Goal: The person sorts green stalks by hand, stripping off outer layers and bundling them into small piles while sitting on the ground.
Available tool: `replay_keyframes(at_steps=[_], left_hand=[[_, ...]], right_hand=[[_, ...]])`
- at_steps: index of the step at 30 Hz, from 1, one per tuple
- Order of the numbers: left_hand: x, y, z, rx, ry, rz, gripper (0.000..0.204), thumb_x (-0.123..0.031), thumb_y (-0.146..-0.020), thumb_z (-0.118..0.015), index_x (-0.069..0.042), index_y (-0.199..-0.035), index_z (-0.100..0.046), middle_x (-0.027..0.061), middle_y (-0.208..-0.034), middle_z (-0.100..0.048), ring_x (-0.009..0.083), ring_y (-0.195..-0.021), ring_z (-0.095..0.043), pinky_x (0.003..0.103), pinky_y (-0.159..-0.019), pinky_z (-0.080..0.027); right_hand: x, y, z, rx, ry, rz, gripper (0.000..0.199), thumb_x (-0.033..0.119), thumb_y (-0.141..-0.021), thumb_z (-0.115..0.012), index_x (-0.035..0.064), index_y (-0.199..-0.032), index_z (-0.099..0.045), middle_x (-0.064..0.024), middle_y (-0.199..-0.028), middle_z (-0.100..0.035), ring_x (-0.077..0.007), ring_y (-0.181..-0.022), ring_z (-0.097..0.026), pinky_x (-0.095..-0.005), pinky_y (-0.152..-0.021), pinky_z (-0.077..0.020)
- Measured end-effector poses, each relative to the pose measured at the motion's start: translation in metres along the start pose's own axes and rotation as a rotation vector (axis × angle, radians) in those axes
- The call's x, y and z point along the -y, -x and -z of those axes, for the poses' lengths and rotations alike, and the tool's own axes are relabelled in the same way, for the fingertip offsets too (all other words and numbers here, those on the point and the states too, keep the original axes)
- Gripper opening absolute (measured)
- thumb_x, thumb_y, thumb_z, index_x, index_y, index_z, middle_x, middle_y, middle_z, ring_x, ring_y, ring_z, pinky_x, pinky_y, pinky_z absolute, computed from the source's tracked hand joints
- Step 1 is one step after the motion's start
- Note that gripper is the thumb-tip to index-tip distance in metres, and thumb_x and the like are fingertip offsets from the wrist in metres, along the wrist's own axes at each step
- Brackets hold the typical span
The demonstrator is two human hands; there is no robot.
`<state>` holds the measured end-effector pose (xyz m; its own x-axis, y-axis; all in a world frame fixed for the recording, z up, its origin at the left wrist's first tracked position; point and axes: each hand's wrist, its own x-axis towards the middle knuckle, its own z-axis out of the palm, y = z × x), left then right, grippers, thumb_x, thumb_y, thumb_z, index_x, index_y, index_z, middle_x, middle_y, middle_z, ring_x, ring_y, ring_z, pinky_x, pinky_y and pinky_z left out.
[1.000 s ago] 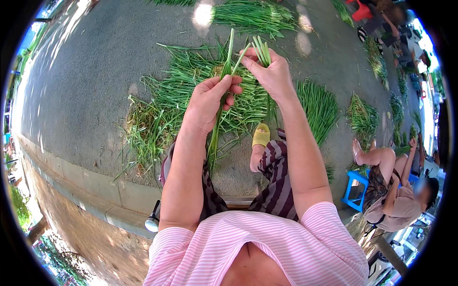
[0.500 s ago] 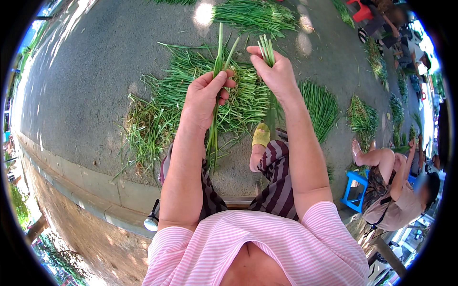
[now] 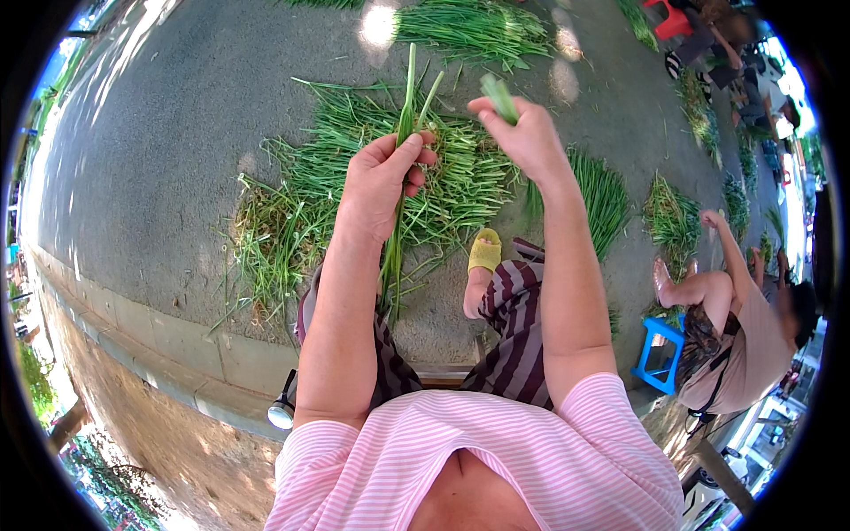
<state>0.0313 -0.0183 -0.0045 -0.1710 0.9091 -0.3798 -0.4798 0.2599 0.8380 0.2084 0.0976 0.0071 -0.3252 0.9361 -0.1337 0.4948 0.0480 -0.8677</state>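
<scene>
Since the earlier frames the two hands have drawn apart: the right hand point(image 3: 524, 137) has lifted away to the right with a short cut piece, while the left hand point(image 3: 382, 181) has kept its grip on the long stalks.

Left hand: fingers curled and pressed together around a thin bundle of green stalks point(image 3: 400, 190), thumb closed over the front. The bundle stands nearly upright; its tips rise above the fist and its lower length hangs down past the wrist toward the lap.

Right hand: thumb and forefinger pinch a short green stalk piece point(image 3: 498, 96), which juts up and to the left from the fingertips. The remaining fingers are folded loosely. The two hands are near but not touching.

Below the hands, a loose heap of green stalks point(image 3: 354, 177) is spread over the grey paved ground point(image 3: 177, 133), with drier, yellowed trimmings toward its left edge. A tidier bunch point(image 3: 602, 195) lies just right of the right forearm. The person wears a pink striped shirt and dark striped trousers, with a yellow sandal point(image 3: 484, 250) on the raised foot.

Further piles of greens point(image 3: 478, 26) lie at the top. To the right, another person point(image 3: 744, 310) sits beside a blue plastic stool point(image 3: 660, 354), with smaller bunches before them. A red stool point(image 3: 670, 18) stands at the upper right. A concrete kerb point(image 3: 159, 345) runs along the lower left. No packages, labels or signs are legible.
</scene>
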Motion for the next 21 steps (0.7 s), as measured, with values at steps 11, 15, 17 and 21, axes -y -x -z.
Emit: replay_keyframes(at_steps=[11,15,17,21], left_hand=[[0.001,0.004,-0.004,0.022,-0.039,0.032,0.022,-0.020,-0.095,-0.062,-0.003,-0.109,-0.067,-0.0009,-0.085,-0.067,0.0040,-0.063,-0.051,0.019,-0.056,-0.040],[0.004,0.004,-0.005,0.078,-0.087,0.046,0.022,-0.020,-0.095,-0.062,-0.003,-0.109,-0.067,-0.0009,-0.083,-0.067,0.0038,-0.063,-0.051,0.019,-0.055,-0.039],[0.003,0.005,-0.006,0.092,-0.088,0.055,0.022,-0.021,-0.095,-0.062,-0.003,-0.108,-0.067,-0.0009,-0.083,-0.067,0.0038,-0.063,-0.051,0.019,-0.055,-0.039],[0.002,0.004,-0.005,0.045,-0.074,0.051,0.022,-0.021,-0.095,-0.062,-0.003,-0.108,-0.067,-0.0013,-0.083,-0.066,0.0039,-0.063,-0.051,0.019,-0.055,-0.039]], right_hand=[[0.014,0.012,-0.016,0.054,-0.223,0.139,0.030,0.021,-0.084,-0.075,0.0044,-0.110,-0.071,0.0042,-0.078,-0.060,-0.0065,-0.072,-0.054,-0.0234,-0.068,-0.0464],[0.004,0.007,-0.019,0.040,-0.199,0.175,0.029,0.021,-0.083,-0.076,0.0062,-0.107,-0.072,0.0033,-0.078,-0.062,-0.0061,-0.071,-0.055,-0.0238,-0.067,-0.0464],[-0.004,0.002,-0.023,-0.004,-0.232,0.240,0.026,0.023,-0.083,-0.075,0.0067,-0.103,-0.073,0.0025,-0.078,-0.065,-0.0059,-0.070,-0.056,-0.0243,-0.066,-0.0466],[0.004,0.002,-0.018,-0.156,-0.170,0.124,0.022,0.025,-0.085,-0.072,0.0071,-0.097,-0.075,0.0007,-0.077,-0.068,-0.0064,-0.068,-0.057,-0.0260,-0.063,-0.0468]])
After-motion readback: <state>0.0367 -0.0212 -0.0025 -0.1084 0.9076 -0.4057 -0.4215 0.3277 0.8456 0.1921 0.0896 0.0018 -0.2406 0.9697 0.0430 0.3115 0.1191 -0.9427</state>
